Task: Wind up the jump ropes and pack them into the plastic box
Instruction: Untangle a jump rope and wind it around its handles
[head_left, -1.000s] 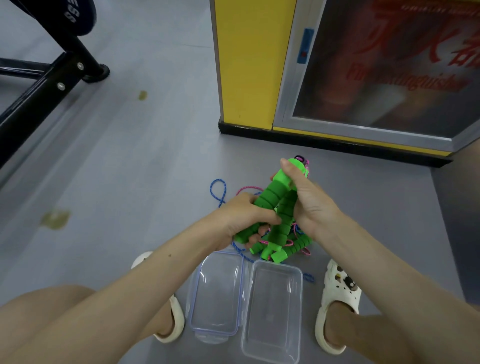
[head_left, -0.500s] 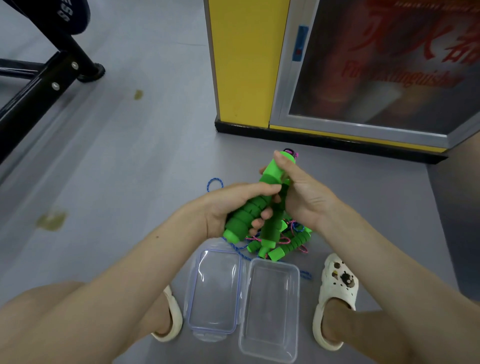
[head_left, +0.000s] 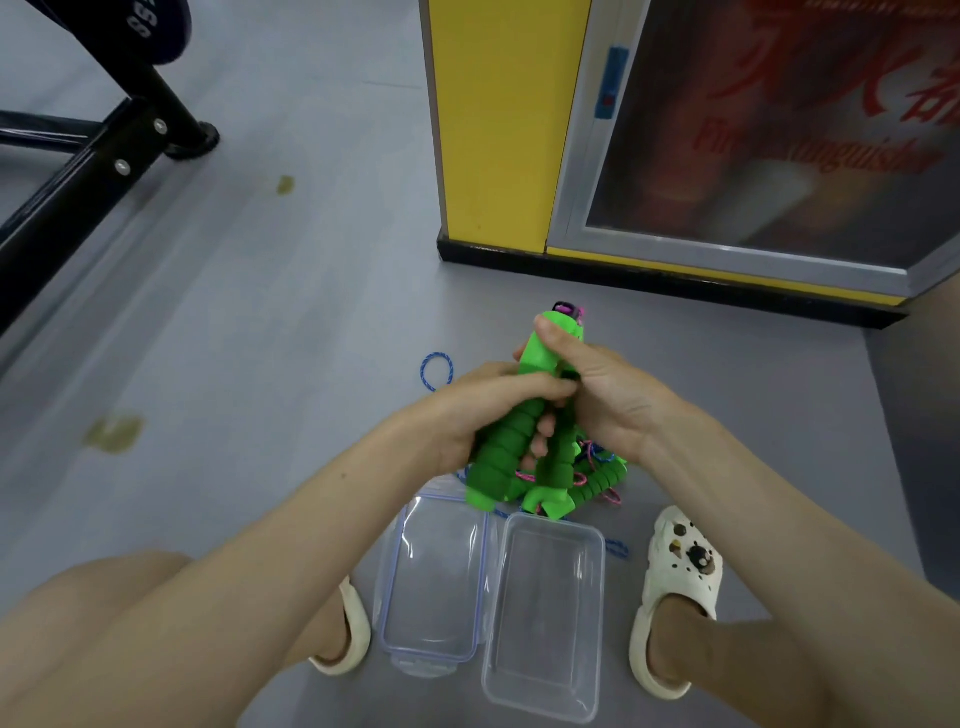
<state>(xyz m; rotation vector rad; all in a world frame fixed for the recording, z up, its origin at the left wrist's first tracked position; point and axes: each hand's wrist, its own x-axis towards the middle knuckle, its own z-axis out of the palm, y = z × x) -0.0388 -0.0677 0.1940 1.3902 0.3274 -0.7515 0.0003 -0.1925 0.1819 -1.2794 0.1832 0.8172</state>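
Observation:
Both hands hold green ribbed foam jump-rope handles (head_left: 506, 452) upright above the floor. My left hand (head_left: 485, 410) grips the lower part of one handle. My right hand (head_left: 602, 395) grips another handle, thumb pressed near its top end. Pink and blue cords (head_left: 597, 462) and more green handles (head_left: 600, 480) lie in a heap on the floor beneath the hands. A loop of blue rope (head_left: 435, 370) shows to the left of the hands. The clear plastic box (head_left: 545, 613) sits open on the floor in front of me, with its lid (head_left: 431, 577) lying beside it on the left.
My feet in white clogs (head_left: 675, 587) flank the box and lid. A yellow cabinet (head_left: 493, 130) with a glass door stands on the floor beyond the hands. Black gym-equipment bars (head_left: 88, 171) cross the upper left. The floor is grey.
The hands have slid closer together on the handles, and the left hand moved up along its handle. The handles now stand more upright. The view has shifted slightly.

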